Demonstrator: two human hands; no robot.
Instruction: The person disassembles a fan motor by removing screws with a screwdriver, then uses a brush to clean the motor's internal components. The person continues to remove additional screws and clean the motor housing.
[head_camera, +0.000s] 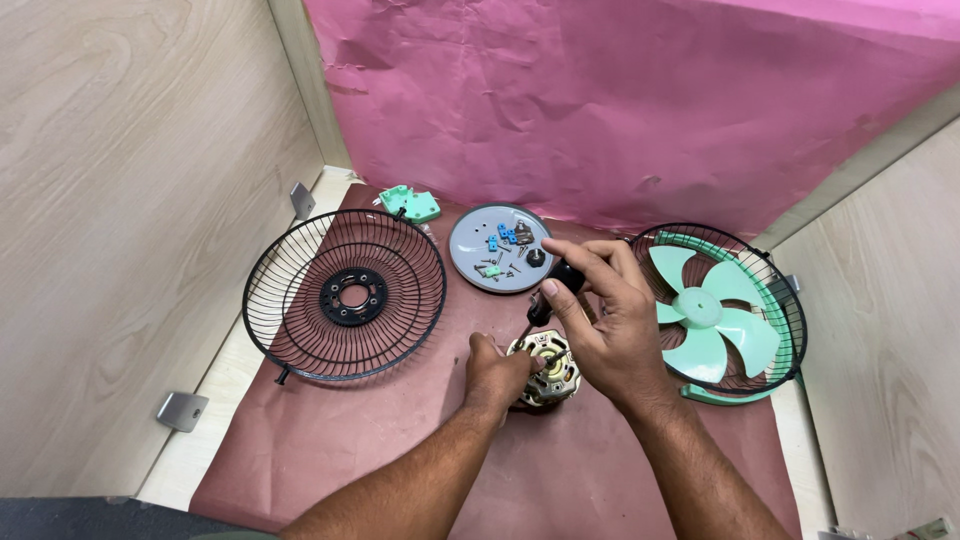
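Observation:
A small metal fan motor (548, 368) with brass-coloured windings sits on the brown paper at centre. My left hand (495, 375) grips its left side and steadies it. My right hand (605, 320) is above the motor, fingers closed on the black handle of a screwdriver (556, 285) whose tip points down at the motor's top. A round grey dish (470, 240) just beyond holds several small screws and blue and green parts.
A black wire fan guard (345, 295) lies at the left. At the right, a second guard (775, 300) holds the mint-green fan blade (705, 315). A green plastic piece (410, 203) lies at the back. Wooden side walls and a pink backdrop enclose the space.

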